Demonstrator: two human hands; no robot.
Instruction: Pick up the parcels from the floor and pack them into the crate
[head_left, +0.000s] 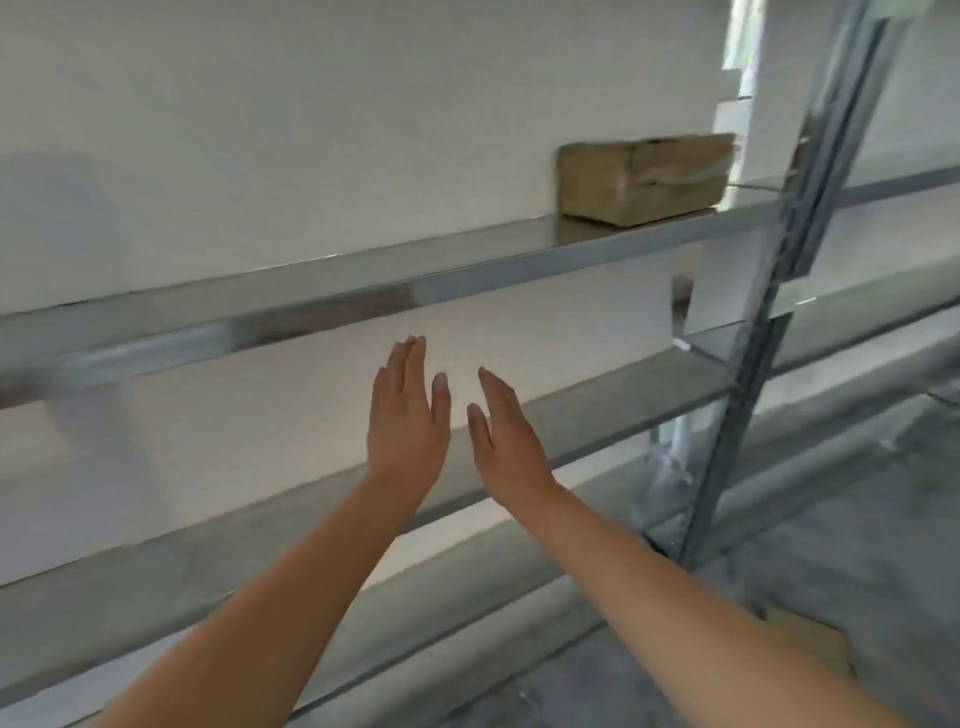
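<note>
White wall (260, 130) behind grey metal shelving (597, 410), brown parcel (644, 179) sitting on the upper shelf (467, 265), left hand (408, 431) and right hand (506, 447) side by side below it, fingers (410, 364) straight, holding nothing

parcel (644, 176) | brown, box-shaped, clear tape round its right end | lying flat | on upper metal shelf (467, 267), near upright post (795, 249)

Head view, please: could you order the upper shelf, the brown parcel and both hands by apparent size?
1. upper shelf
2. brown parcel
3. left hand and right hand: alike, so unranked; being nearer the camera enlarges them.
</note>
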